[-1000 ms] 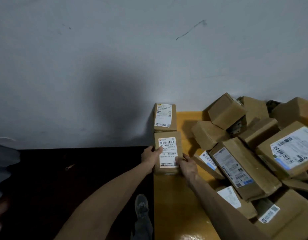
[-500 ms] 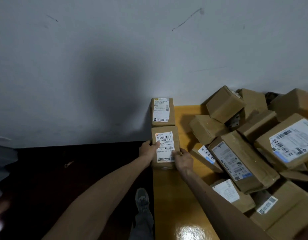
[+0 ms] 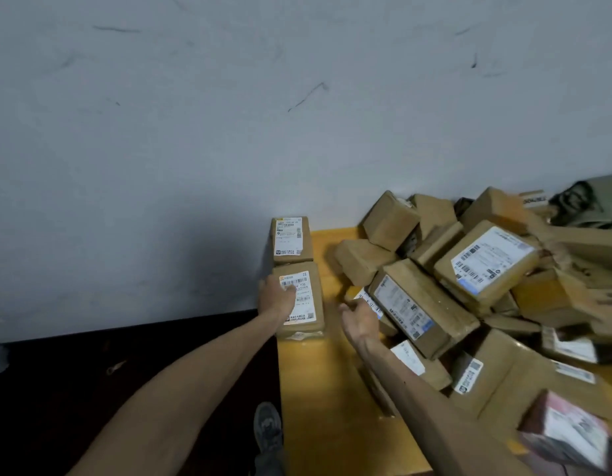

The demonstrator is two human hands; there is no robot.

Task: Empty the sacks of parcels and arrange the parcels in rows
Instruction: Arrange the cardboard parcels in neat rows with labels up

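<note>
On the near parcel (image 3: 299,300), left hand (image 3: 279,298) flat; right hand (image 3: 361,317) spread, empty.

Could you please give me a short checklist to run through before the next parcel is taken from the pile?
1. Second parcel flat on the table, in line behind the first parcel: ok.
2. Left hand off the placed parcel: not ok, it rests on top.
3. Right hand free: ok, open and empty.
4. Bare table in front of the row for the next parcel: ok.
5. Pile stable: cannot tell; boxes lean on each other.
</note>
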